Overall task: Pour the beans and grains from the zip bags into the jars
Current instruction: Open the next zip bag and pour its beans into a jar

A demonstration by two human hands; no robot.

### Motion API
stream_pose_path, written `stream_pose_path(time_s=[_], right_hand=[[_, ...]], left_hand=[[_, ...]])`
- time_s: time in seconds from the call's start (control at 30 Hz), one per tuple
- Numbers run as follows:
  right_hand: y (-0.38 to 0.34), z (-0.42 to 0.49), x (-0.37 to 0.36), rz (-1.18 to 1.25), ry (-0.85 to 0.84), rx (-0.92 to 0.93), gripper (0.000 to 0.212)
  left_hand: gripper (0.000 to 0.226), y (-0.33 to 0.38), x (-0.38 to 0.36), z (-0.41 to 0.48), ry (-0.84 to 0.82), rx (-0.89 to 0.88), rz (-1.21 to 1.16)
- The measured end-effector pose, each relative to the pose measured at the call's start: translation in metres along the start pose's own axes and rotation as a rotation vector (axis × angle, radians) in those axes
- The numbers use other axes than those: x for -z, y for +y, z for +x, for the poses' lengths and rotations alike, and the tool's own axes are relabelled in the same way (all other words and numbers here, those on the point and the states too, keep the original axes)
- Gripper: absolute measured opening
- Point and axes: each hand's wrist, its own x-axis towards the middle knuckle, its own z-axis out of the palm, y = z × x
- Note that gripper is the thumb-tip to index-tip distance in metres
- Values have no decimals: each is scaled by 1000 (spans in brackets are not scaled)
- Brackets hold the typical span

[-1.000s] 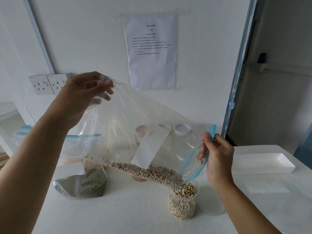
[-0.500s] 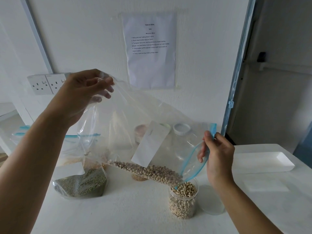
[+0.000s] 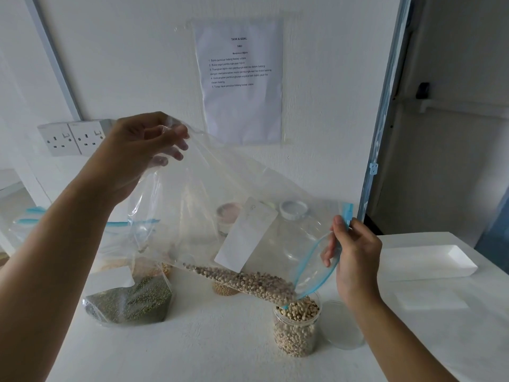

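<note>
A clear zip bag (image 3: 220,205) with a blue zip strip hangs tilted over the table, mouth down to the right. My left hand (image 3: 137,153) pinches its raised bottom corner. My right hand (image 3: 355,252) grips the blue mouth edge just above a clear jar (image 3: 296,332). Pale beans (image 3: 248,282) lie along the bag's lower fold and spill into the jar, which is filled to its rim. The jar's clear lid (image 3: 344,326) lies flat to its right.
A bag of green beans (image 3: 129,299) rests at the left, with other zip bags (image 3: 68,232) behind it. More jars (image 3: 228,216) stand by the wall behind the held bag. A white tray (image 3: 429,263) sits at the right on the white table (image 3: 220,354).
The bag's beans have slid further toward the mouth and the jar has filled a little more. Both hands keep their grips with hardly any movement.
</note>
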Motion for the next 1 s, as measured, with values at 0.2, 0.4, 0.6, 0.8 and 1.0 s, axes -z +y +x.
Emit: stream_pose_path(time_s=[0.2,0.4,0.6,0.8,1.0], right_hand=[[0,1,1,6,2,-4,32],[0,2,3,15,6,-2,34],[0,2,3,16,1,-2,31],[3,3,6,16,5,-23,31],[4,1,6,2,22,-10,32]], left_hand=[[17,0,-2,1,6,2,-7],[13,2,-4,3,-2,1,19],[15,3,-5,3,7,6,25],[19,5,-11,3,-3,-1,14],[17,8,-16,5,8,-19,13]])
